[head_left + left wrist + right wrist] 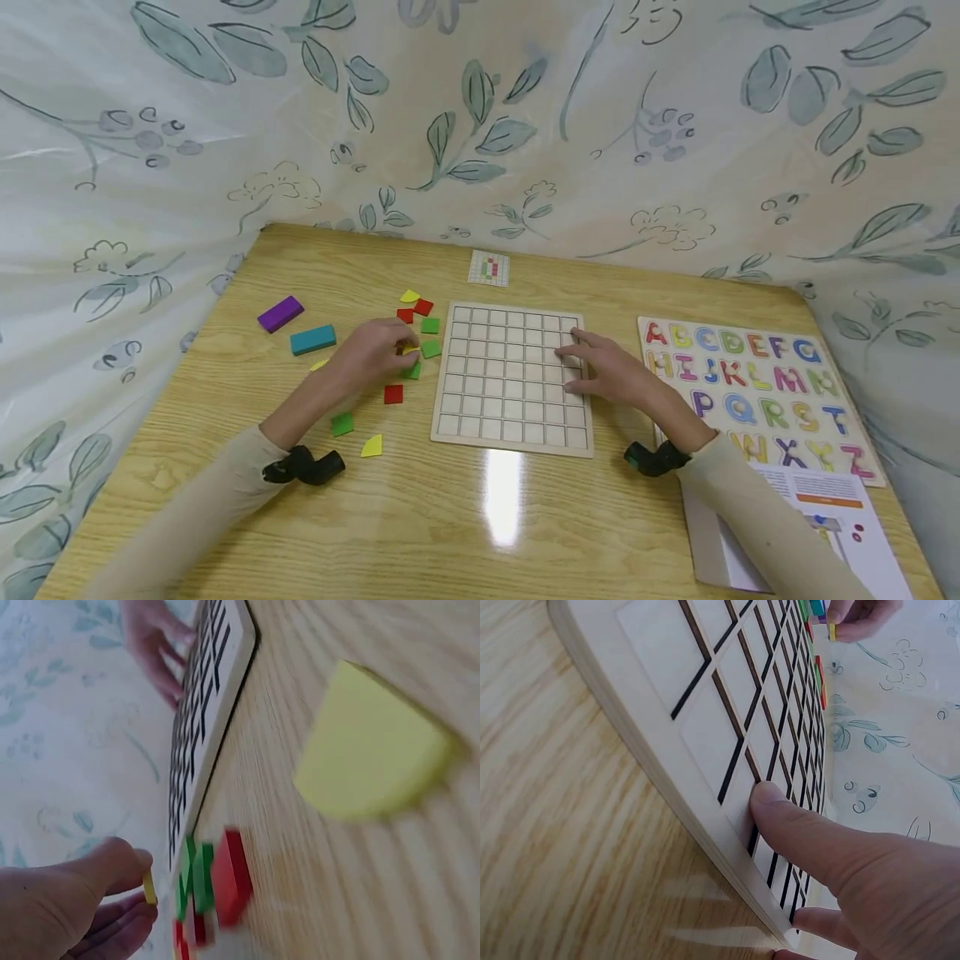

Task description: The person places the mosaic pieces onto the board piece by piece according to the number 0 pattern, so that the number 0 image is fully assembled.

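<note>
Leaf-print cloth (480, 208) hangs behind glossy wood-grain tabletop (420, 525). L hand (375, 350) pinches thin flat yellow piece (149, 888) near red & green sq. tiles (431, 326), left of pale wooden grid board (512, 388); R hand (617, 368), splayed, touches board's R side.

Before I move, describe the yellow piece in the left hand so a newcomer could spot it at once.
On the wooden table, find the pale grid board, then the left hand just left of it. The small yellow piece is pinched in that hand, whereas the other yellow pieces lie on the table.
</note>
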Demonstrator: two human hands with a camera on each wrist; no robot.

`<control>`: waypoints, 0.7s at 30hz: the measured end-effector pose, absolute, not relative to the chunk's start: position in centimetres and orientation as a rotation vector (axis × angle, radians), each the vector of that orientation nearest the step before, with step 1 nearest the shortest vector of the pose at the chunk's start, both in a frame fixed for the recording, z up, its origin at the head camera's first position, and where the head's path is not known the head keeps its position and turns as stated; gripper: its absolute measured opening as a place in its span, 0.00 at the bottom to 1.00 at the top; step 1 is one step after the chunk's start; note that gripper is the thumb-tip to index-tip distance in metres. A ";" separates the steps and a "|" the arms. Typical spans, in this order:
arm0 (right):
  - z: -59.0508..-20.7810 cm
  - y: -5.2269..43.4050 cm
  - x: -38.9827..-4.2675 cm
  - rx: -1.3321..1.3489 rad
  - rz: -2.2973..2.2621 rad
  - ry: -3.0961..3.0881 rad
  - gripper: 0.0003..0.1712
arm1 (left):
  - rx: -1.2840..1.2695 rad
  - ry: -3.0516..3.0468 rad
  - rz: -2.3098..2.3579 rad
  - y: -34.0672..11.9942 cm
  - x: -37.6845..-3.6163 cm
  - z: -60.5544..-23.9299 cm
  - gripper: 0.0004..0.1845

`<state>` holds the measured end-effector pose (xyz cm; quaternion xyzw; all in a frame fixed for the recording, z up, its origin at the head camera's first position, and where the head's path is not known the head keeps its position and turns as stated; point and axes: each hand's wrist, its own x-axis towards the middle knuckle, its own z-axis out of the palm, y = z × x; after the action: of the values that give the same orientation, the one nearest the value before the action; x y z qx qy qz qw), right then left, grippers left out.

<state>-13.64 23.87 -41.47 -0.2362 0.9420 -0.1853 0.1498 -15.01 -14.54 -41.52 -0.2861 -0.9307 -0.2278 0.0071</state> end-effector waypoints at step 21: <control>-41.5 23.9 -13.6 -0.688 -0.552 2.695 0.31 | -1.275 -2.877 -0.680 -5.2 -19.8 -42.6 0.08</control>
<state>-13.65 23.86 -41.54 -0.2399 0.9393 -0.1924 0.1521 -19.75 -5.24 -42.57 -0.3956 -0.8930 -0.2111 -0.0390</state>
